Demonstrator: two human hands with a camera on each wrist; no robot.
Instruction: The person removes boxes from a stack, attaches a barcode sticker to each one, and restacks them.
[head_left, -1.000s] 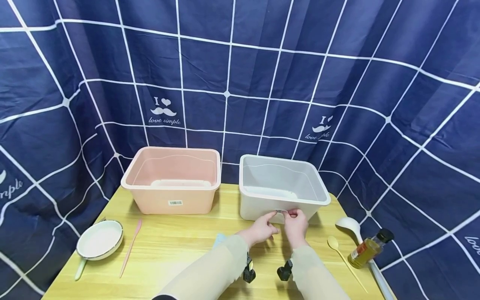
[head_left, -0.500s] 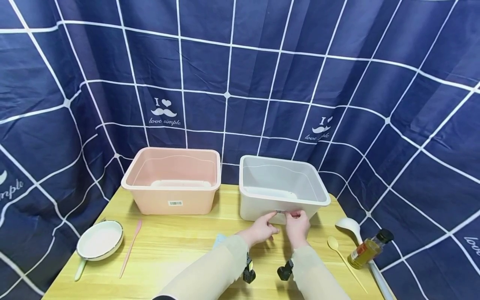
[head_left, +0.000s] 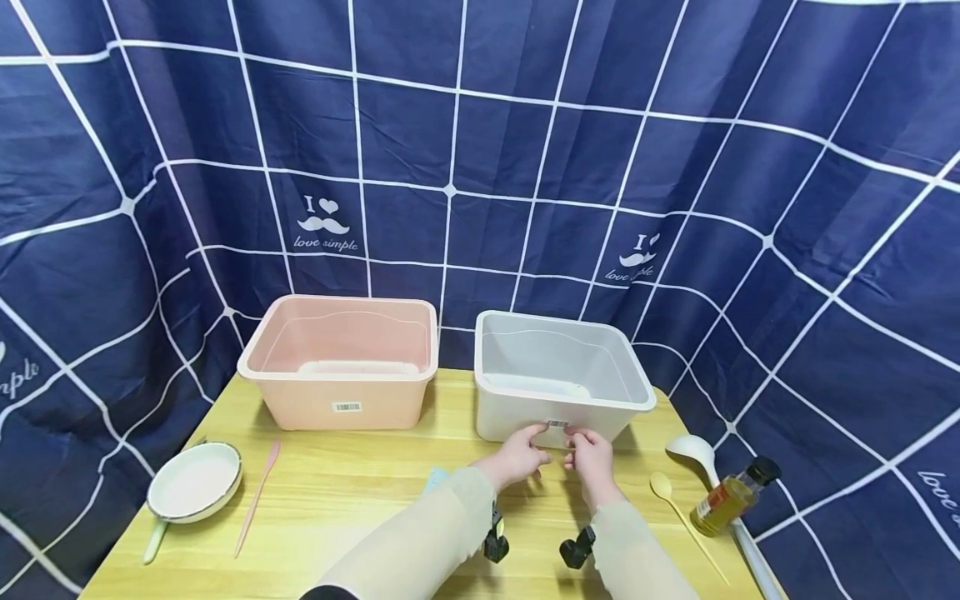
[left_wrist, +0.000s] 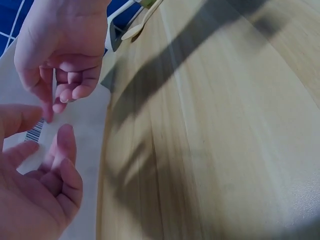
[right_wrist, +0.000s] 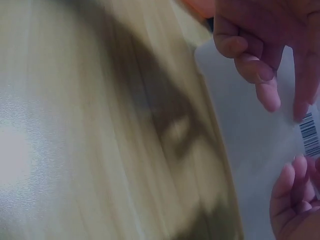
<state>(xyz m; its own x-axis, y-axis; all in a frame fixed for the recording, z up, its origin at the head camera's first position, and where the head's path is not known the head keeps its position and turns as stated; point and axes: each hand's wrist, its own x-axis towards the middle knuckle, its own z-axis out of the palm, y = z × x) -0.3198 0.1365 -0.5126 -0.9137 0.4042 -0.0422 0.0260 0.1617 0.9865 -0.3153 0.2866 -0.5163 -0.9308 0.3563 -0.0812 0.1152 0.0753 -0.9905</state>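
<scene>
The left hand [head_left: 517, 457] and right hand [head_left: 590, 457], fingers loosely curled and holding nothing, flank the barcode sticker [head_left: 557, 423] on the grey bin [head_left: 517, 421], fingertips at its edges.

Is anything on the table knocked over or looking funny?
Yes: the small oil bottle by the table's right edge lies tipped on its side, across the white ladle. Nothing looks spilled. Both bins, the pan and the spoons sit normally.

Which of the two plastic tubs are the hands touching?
The grey tub, on the right. Both the left hand and right hand are at the barcode sticker on its front; the pink tub stands apart.
</scene>
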